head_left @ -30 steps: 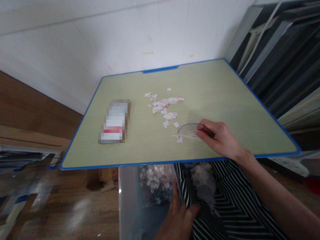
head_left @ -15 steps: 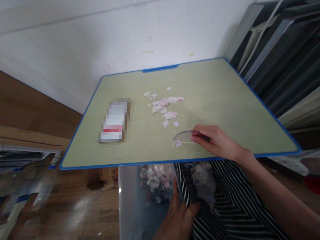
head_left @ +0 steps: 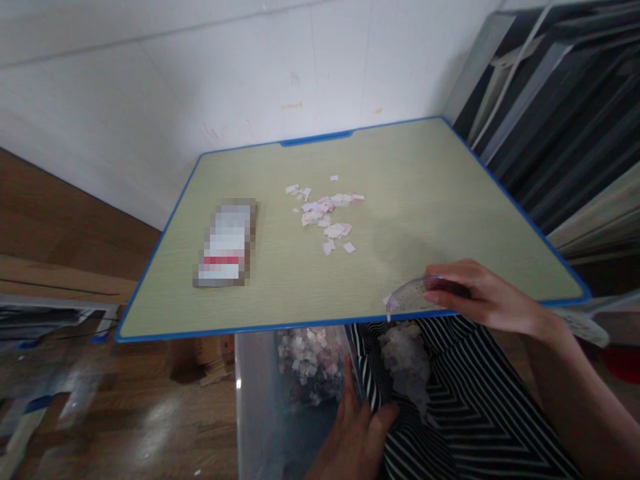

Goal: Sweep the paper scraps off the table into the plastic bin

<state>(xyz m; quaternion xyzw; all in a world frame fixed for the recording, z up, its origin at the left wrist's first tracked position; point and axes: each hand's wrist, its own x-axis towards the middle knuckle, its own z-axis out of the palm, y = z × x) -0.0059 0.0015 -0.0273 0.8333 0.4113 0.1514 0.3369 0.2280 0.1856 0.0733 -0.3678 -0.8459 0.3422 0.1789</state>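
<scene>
Pale green table [head_left: 450, 200], blue edge, ahead of left hand [head_left: 353, 430], beneath right hand [head_left: 467, 293]. Clear bin [head_left: 254, 400] alongside left hand, paper bits [head_left: 311, 357] inside; that hand's fingers extend along bin side, can't tell if gripping. Right hand pinches protractor [head_left: 410, 295] between thumb and fingers, over near edge. Scrap pile [head_left: 317, 217] on table, forward-left of right hand. Single scrap [head_left: 393, 304] at protractor's left end.
</scene>
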